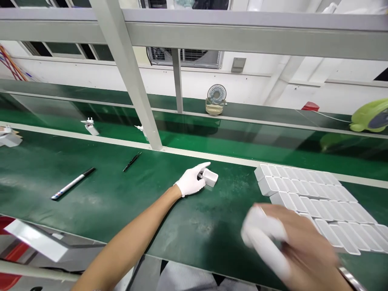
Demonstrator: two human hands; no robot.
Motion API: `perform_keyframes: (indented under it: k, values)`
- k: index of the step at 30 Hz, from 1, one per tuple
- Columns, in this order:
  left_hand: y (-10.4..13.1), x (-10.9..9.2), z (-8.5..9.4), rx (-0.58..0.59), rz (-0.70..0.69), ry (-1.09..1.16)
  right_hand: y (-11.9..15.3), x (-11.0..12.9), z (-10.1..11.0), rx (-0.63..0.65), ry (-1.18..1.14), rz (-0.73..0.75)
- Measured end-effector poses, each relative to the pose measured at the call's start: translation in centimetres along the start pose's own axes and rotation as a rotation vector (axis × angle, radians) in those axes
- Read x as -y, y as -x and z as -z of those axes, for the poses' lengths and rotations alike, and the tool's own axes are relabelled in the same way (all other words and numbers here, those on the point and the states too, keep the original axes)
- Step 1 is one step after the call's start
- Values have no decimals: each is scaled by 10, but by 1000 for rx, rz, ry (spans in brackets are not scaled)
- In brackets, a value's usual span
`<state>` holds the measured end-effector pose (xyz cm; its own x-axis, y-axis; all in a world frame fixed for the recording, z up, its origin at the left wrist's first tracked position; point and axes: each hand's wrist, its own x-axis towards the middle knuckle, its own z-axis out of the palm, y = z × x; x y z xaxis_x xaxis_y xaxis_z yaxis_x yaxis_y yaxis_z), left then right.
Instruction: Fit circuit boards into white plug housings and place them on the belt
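Observation:
My left hand (192,180), in a white glove, rests on the green tabletop with its thumb and fingers around a small white plastic casing (210,178). The casing has an open, hollow end that faces away from the palm. Closer to me on the right, my right hand (291,238) is smeared by motion. White coverings show on some of its fingers, and whether it holds anything is not visible. Just beyond it, several rows of similar white casings (306,184) stand packed side by side; the hand hides part of the front rows.
A marker (72,184) and black tweezers (132,161) lie to the left. Small white plug adapters (91,127) stand along the back. A grey post (130,76) rises from the table's rear strip. Behind are a small fan (216,99) and a green fan (370,116).

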<state>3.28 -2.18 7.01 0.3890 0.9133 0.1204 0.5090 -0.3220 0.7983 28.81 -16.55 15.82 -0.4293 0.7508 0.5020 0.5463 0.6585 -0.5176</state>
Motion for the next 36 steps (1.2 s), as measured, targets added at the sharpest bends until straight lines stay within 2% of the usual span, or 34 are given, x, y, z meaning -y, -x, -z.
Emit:
perform_keyframes:
  k: [2,4,7,10,19,23,29,33,36]
  values:
    - [1,1,0,3,-11,34,-29,-21,-13,58,124,44]
    - [2,2,-2,-28,-54,15,-45,-51,-31,99,375,72]
    - [3,2,-7,-83,-99,-98,-47,-92,-61,167,488,85]
    - [5,1,-12,-97,-93,-169,-39,-109,-81,209,445,157]
    - [9,1,-14,-46,-45,-144,-21,-123,-100,185,400,313]
    - [10,-5,-12,-39,-43,-136,-15,-119,-103,136,398,392]
    - [7,-11,-10,-21,134,-157,-13,-110,-101,94,274,358]
    - [8,-8,-9,-69,173,-175,-14,-111,-101,68,236,346]
    - [8,-7,-7,-73,150,-165,-15,-111,-101,69,218,335]
